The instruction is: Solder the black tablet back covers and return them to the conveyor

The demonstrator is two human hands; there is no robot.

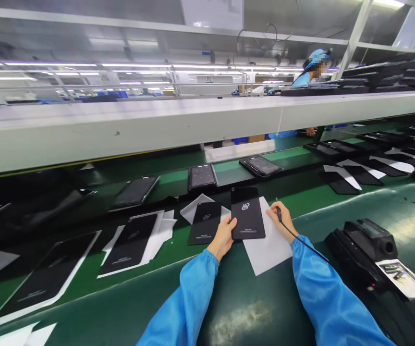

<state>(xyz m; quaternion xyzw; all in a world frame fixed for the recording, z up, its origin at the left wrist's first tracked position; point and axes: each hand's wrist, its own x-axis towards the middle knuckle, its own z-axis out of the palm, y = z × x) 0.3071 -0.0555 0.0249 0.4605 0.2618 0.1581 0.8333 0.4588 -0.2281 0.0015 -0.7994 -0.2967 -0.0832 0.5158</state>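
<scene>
**Black tablet (248, 214), braced on white paper (270, 247)**
Left hand (222, 237), fingers pressed together at its edge for steadiness; right hand (281, 220), fingers pinching a corded black pen (278, 214).

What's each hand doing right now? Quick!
Left hand: fingers on the edge of a black tablet, can't tell if gripping.
Right hand: closed, holding a black corded tool.

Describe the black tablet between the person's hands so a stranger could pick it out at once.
On the green belt, find the black tablets near the blue sleeves. The tablet sits on a white sheet against the left hand, and unlike its neighbour it bears a bright white logo.
</scene>
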